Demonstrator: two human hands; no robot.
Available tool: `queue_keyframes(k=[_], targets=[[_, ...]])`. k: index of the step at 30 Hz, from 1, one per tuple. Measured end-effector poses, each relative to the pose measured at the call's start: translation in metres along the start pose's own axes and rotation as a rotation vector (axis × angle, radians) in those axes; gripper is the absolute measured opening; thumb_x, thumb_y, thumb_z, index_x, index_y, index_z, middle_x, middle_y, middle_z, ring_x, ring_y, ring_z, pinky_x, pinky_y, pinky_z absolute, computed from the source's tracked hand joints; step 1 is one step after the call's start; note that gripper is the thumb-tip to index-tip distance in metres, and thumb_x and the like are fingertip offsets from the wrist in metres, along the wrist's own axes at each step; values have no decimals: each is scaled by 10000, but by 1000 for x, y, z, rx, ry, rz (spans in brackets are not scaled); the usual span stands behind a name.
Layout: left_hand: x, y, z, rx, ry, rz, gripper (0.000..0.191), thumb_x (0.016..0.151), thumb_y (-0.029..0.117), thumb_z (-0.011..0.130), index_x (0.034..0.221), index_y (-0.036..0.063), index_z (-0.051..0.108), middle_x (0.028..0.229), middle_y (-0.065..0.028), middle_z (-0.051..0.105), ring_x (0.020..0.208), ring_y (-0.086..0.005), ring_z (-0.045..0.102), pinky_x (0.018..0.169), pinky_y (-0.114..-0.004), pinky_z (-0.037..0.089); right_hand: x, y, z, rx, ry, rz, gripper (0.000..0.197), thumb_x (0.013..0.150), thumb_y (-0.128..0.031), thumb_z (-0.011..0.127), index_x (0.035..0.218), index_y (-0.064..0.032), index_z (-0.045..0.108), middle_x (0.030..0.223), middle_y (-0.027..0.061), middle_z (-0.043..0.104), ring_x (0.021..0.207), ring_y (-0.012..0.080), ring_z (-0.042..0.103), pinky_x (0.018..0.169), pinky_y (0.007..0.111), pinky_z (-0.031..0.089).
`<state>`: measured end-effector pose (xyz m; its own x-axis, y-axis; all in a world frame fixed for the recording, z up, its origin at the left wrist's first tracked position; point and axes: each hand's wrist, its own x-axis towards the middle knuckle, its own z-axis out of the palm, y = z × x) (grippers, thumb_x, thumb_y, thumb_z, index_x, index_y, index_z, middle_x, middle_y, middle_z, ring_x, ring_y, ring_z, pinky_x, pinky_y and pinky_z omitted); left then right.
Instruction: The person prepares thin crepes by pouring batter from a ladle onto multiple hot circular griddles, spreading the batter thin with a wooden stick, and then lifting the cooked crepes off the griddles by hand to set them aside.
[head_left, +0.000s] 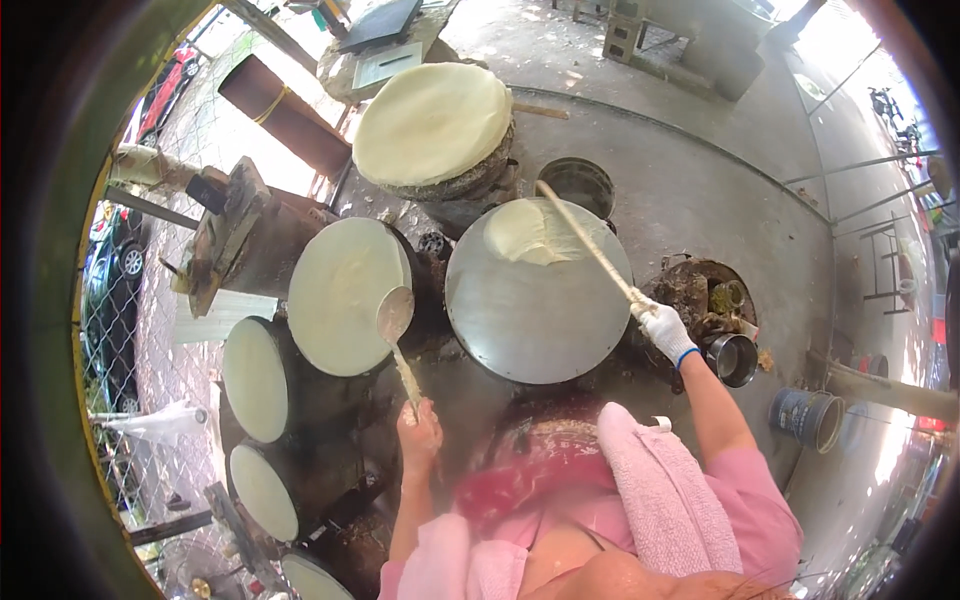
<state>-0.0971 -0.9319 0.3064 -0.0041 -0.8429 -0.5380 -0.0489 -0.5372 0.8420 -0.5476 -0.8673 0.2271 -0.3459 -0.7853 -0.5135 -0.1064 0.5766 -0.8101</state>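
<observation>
My bare left hand (420, 435) grips the batter-smeared handle of a ladle (395, 315). The ladle's bowl hangs at the right rim of a round griddle (341, 292) coated with a pale batter sheet. In a white work glove, my right hand (666, 330) is closed around a long wooden stick (589, 238). That stick slants over a grey round griddle (536, 315), its far end past the back rim. A mound of pale batter or dough (529, 229) lies at this griddle's back, partly crossed by the stick.
Behind rises a stack of thin pale round sheets (435, 124), near a dark bucket (581, 187). More round griddles (256, 379) line my left. A cluttered drum (686, 289) with a metal pot (731, 360) stands at right, a pail (806, 420) beyond. Chain-link fence (112, 360) bounds the left.
</observation>
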Motion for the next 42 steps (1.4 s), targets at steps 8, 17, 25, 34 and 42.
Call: queue_keyframes(k=[8,17,25,34,42], targets=[[-27,-12,30,61,128,21,229,973,254,505,916,31,506,561,15,408,345,-83,371,317,-230,296,28,-2,4,41,-223,-192,410,886,-219,650,1263,-73,580,901,-25,646,686,35,481,617,216,436],[-47,-21,52,31,247,-26,140,968,189,488,895,69,493,609,17,440,391,-63,400,337,-221,315,42,-34,-3,-164,-528,168,428,887,-307,646,1246,-76,601,1043,-23,639,776,52,486,682,225,440],[-61,-21,58,50,323,-123,132,965,175,490,856,100,481,603,25,440,397,-59,386,343,-214,308,85,-55,-26,-135,-619,4,375,905,-224,631,1241,-59,596,937,-48,628,718,53,490,656,223,443],[-44,-55,41,138,367,-49,197,956,243,530,810,128,463,562,45,406,363,-58,367,331,-217,293,128,-47,-41,-184,-522,-207,402,874,-220,664,1247,-85,599,1055,-27,655,870,59,523,779,202,438],[27,-39,55,843,346,364,231,916,190,553,795,3,487,643,-207,542,613,-411,547,551,-442,406,83,-61,-50,-217,-722,15,378,867,-207,676,1229,-111,622,1019,-28,655,745,36,488,646,204,439]])
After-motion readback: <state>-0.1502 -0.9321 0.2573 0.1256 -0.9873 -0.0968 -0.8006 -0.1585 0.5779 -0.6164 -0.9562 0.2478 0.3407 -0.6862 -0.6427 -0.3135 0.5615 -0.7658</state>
